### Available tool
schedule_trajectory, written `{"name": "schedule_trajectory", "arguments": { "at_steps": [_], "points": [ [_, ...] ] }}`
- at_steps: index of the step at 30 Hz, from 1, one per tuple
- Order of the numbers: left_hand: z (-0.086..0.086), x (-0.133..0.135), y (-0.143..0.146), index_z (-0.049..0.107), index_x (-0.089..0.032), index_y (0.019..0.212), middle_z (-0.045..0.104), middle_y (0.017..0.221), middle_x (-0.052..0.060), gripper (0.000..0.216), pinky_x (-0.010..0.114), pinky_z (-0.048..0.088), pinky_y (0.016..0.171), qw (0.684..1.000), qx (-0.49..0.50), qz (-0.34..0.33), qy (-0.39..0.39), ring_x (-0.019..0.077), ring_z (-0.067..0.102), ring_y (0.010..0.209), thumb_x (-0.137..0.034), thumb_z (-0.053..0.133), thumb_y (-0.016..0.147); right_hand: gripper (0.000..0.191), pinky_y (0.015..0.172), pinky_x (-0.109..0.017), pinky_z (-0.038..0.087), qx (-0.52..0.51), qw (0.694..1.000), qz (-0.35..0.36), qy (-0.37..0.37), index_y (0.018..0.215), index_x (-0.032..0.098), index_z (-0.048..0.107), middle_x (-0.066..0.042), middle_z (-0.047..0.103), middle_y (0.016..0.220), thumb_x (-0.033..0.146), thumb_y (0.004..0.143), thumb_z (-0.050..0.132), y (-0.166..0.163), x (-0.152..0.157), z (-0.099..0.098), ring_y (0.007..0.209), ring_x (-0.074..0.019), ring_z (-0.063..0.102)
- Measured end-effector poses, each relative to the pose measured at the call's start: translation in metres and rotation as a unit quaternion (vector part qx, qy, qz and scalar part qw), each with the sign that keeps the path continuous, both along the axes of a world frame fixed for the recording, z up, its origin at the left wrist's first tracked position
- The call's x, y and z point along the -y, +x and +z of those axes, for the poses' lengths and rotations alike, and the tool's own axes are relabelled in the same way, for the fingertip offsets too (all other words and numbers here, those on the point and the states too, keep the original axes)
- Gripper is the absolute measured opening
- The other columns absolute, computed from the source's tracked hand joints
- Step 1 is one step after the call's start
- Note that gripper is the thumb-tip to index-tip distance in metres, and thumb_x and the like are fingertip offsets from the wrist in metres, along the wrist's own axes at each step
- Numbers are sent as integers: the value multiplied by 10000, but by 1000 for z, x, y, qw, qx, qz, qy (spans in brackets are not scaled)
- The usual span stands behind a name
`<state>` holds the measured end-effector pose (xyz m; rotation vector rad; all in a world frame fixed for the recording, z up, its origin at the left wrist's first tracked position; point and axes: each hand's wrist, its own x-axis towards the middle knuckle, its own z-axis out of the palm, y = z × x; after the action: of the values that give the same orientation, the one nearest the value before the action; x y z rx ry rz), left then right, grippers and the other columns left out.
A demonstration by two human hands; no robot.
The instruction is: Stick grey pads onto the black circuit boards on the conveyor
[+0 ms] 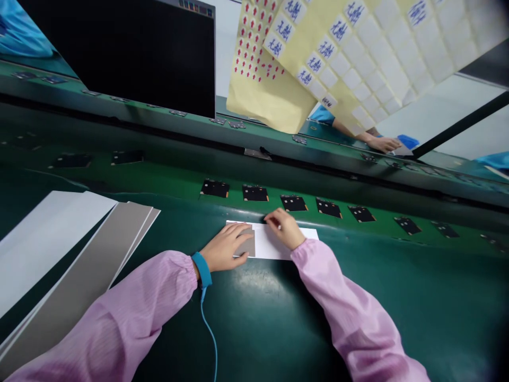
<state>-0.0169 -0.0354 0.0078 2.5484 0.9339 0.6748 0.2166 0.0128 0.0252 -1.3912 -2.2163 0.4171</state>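
On the green mat in front of me lies a white sheet (270,245), a long strip with a grey piece (249,241) at its left end. My left hand (226,246) rests flat over that grey piece, fingers spread, with a blue wrist strap (202,269) and cord at the wrist. Above the right part of the white sheet, my right hand (284,227) is curled, thumb and fingertips drawn together near the sheet's far edge. Whatever may be between those fingertips is too small to make out.
Several black circuit boards (293,203) lie in a row beyond my hands. Long grey and white strips (91,249) are stacked at left. A dark monitor (147,58) and yellow sticker sheets (274,101) hang overhead. Across the line, another person's hand (384,144) holds something.
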Motion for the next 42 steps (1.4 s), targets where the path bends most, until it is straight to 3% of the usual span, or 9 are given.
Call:
{"name": "schedule_trajectory", "arguments": {
  "at_steps": [2, 5, 12, 21, 26, 29, 32, 36, 42],
  "points": [
    [-1, 0, 0, 469, -220, 1222, 406, 1360, 80, 444, 444, 280, 1080, 1000, 1, 1, 0, 258, 348, 1275, -268, 542, 787, 101, 651, -275, 459, -19, 999, 32, -35, 794, 170, 589, -36, 541, 762, 132, 812, 498, -22, 15, -4, 657, -141, 529],
    [-2, 0, 0, 470, -214, 1218, 404, 1361, 84, 440, 450, 272, 1084, 1000, -1, 2, -1, 263, 343, 1278, -275, 543, 788, 100, 654, -270, 442, -14, 999, 20, -47, 746, 173, 563, -24, 547, 735, 89, 783, 522, -37, 23, -12, 670, -143, 528],
    [0, 0, 0, 475, -204, 1212, 406, 1354, 91, 435, 437, 270, 1087, 1000, -4, 1, 0, 257, 345, 1276, -271, 543, 787, 77, 662, -289, 435, -12, 999, -30, -42, 744, 176, 547, -37, 561, 748, 120, 796, 533, -38, 19, -14, 689, -162, 538],
    [3, 0, 0, 488, -216, 1198, 413, 1349, 82, 417, 439, 280, 1078, 1000, 3, 5, -6, 261, 357, 1265, -268, 534, 787, 138, 671, -291, 431, 10, 999, 3, -42, 739, 186, 500, -54, 555, 766, 84, 815, 448, -40, 21, -11, 713, -173, 534],
    [2, -1, 0, 496, -206, 1205, 418, 1341, 86, 433, 421, 273, 1085, 1000, 0, 3, 1, 252, 351, 1265, -252, 548, 778, 104, 679, -266, 436, -42, 996, 78, -26, 810, 179, 552, -40, 578, 782, 194, 859, 462, -6, -36, 12, 701, -144, 539],
    [1, 0, 0, 493, -211, 1213, 420, 1340, 82, 442, 432, 272, 1086, 1000, 2, 4, 1, 253, 352, 1265, -253, 549, 776, 104, 692, -271, 432, -5, 999, 32, -17, 757, 170, 552, -36, 577, 767, 179, 832, 480, 19, -89, 16, 690, -141, 537],
    [1, 0, -1, 498, -215, 1206, 417, 1344, 78, 428, 438, 281, 1081, 1000, 3, 7, -2, 255, 347, 1268, -256, 543, 782, 95, 713, -273, 432, 53, 996, -3, -65, 737, 165, 553, -27, 592, 746, 130, 802, 494, 34, -123, 7, 693, -140, 546],
    [2, -1, -1, 496, -218, 1206, 411, 1349, 79, 429, 439, 291, 1075, 1000, 3, 8, -7, 257, 343, 1269, -257, 546, 782, 76, 717, -259, 431, 72, 993, -15, -94, 786, 158, 580, -34, 629, 781, 156, 819, 512, 44, -133, -5, 713, -136, 564],
    [4, -1, -1, 488, -234, 1220, 417, 1353, 67, 427, 452, 295, 1068, 1000, 3, 7, -22, 267, 344, 1273, -268, 536, 797, 80, 693, -244, 424, 116, 988, -42, -96, 799, 161, 609, -35, 645, 782, 154, 816, 532, 51, -131, -5, 705, -137, 575]
  ]
}}
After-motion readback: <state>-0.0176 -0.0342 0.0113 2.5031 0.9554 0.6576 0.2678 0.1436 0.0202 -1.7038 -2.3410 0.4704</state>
